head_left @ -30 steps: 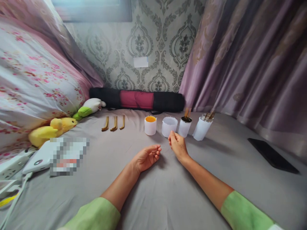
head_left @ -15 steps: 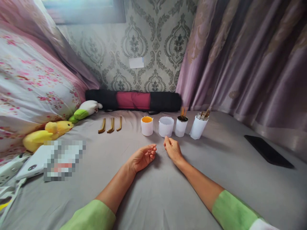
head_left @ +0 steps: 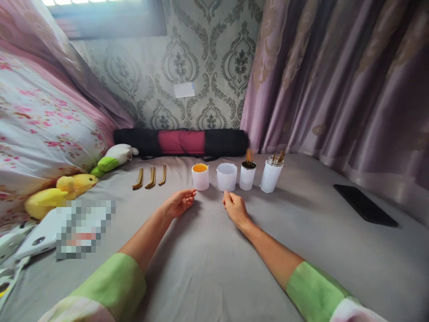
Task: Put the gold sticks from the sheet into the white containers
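My left hand [head_left: 181,203] hovers low over the grey sheet, just in front of the white cup with an orange-yellow inside [head_left: 200,181]. Its fingers are loosely curled and apart from the thumb, and no object shows in them. Close before a white translucent cup [head_left: 227,180] is my right hand [head_left: 236,209], fingers bent in and closed; whatever they may hold is hidden. To the right stand a white-wrapped can [head_left: 247,180] with thin brown sticks and a tilted-looking white-wrapped jar [head_left: 270,178] with more sticks. Three small bundles of bent golden-brown sticks [head_left: 150,178] lie at the left.
A black and maroon long bag [head_left: 181,142] lies along the wall. Yellow [head_left: 47,201] and green-white plush toys [head_left: 115,156] are at the left, near a white device with a cable [head_left: 43,232] and a blurred-out packet [head_left: 83,230]. A black phone [head_left: 365,205] lies right.
My left hand has moved left and forward, toward the cup with the orange-yellow inside. My right hand stays by the translucent cup. The whole view has shifted slightly.
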A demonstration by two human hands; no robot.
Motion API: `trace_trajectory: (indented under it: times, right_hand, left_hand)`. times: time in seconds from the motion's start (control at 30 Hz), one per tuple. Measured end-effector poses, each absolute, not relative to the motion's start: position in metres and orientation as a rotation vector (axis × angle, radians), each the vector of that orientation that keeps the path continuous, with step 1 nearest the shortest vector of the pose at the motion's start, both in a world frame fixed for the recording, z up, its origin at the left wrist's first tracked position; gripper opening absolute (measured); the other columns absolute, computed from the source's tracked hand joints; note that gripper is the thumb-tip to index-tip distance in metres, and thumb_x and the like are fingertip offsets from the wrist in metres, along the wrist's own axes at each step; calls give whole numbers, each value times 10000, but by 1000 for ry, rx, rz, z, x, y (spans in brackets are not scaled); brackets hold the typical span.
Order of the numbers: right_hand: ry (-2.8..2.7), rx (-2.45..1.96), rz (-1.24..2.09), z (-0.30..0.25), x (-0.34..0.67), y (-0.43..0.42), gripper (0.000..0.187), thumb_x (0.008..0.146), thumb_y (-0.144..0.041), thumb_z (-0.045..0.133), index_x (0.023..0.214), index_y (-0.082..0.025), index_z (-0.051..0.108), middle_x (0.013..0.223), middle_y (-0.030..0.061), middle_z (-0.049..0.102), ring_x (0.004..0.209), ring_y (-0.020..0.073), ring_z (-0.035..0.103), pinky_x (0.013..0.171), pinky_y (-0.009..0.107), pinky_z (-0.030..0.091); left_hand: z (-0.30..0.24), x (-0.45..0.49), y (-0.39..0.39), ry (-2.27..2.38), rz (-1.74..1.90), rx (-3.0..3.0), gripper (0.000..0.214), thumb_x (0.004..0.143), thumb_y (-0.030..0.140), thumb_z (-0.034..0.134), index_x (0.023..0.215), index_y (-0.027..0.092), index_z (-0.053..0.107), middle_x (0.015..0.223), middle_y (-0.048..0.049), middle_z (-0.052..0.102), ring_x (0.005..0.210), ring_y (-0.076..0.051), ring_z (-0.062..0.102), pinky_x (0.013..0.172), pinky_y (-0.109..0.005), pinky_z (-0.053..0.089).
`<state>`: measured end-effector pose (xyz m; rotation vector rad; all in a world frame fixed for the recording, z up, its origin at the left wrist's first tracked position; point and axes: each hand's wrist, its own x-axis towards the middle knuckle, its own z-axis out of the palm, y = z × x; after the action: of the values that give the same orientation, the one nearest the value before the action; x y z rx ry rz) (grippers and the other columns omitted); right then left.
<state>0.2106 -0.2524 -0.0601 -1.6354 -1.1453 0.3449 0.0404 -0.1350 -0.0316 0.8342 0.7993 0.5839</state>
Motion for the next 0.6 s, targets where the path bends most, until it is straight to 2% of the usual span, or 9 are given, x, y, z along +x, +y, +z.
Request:
trace_trajectory:
  times: [0.43,0.6]
  right_hand:
    - [-1158,-1650,342,-60,211,-252,440,834,-460,302,548,-170,468,473,-20,454,454,86,402,484,204,278]
    - [-1166,-1652,333,-61,212,-252,447,835,-459,294,545,-168,472,469,-18,460,461,88,409,488,205,279]
  left_hand:
    - [-33,24,-83,1221,614,1254,82,657,137,586,718,109,539,563,-6,543,408,-50,438,374,-167,314]
    - [-25,12,-58,1418,558,1506,97,638,168,588,711,124,542,590,-11,570,433,-63,468,400,-171,336]
